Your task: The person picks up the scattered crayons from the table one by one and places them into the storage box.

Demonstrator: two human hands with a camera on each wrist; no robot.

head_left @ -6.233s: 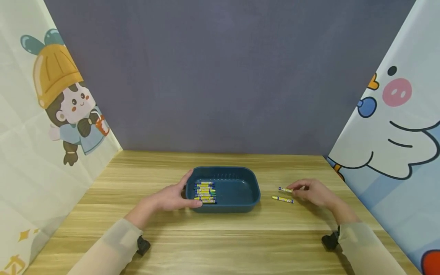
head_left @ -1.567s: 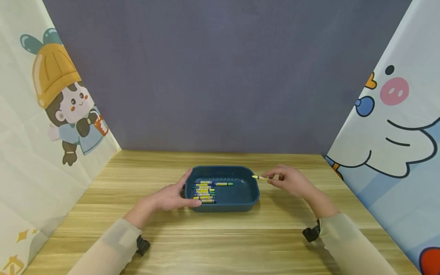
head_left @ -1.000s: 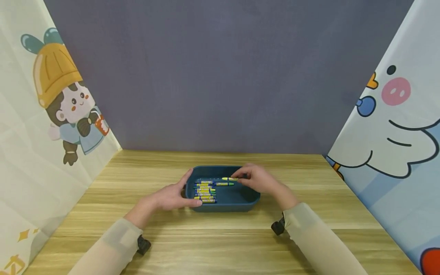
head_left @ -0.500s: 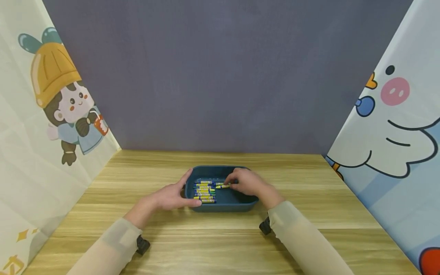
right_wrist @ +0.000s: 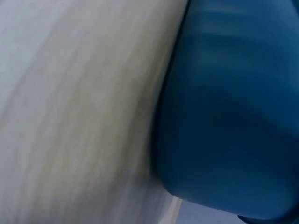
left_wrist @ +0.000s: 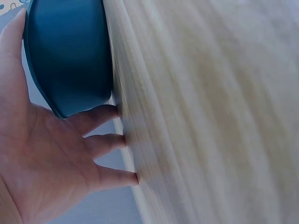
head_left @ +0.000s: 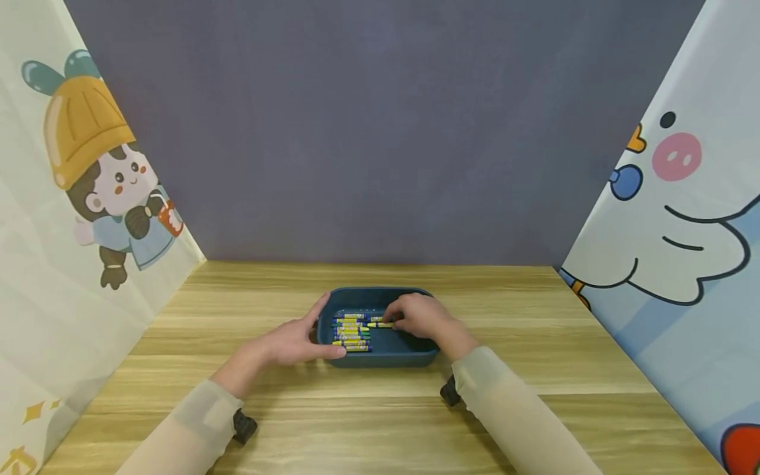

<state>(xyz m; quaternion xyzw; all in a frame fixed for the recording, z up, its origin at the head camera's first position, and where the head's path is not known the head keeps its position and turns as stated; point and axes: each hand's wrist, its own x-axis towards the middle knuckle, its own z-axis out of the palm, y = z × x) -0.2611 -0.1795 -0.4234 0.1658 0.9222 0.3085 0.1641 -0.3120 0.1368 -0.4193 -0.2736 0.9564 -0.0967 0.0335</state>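
Note:
A dark blue rectangular box (head_left: 386, 360) stands on the table. Along its left end lies a row of crayons (head_left: 353, 330) in yellow and blue wrappers. My left hand (head_left: 292, 342) braces the box's left end with spread fingers, its thumb lying along the front rim. In the left wrist view, its other fingertips (left_wrist: 133, 178) reach down to the tabletop. Inside the box, my right hand (head_left: 420, 316) pinches a yellow-tipped crayon (head_left: 379, 325) low over the floor. Just behind that one lies another crayon (head_left: 376, 318), partly covered by the fingers. The right wrist view shows only the box's outer wall (right_wrist: 224, 116), hiding that hand.
The box rests on a wood-grain table (head_left: 332, 422). A grey panel (head_left: 380, 132) rises at the table's back edge. Cartoon-printed sheets, one on the left (head_left: 35, 277) and one on the right (head_left: 712, 264), flank it.
Two crayons lay on the table at right earlier; one went into the box beside the row. My right hand then carried the yellow-tipped one leftward and down into the box. The left hand stayed put.

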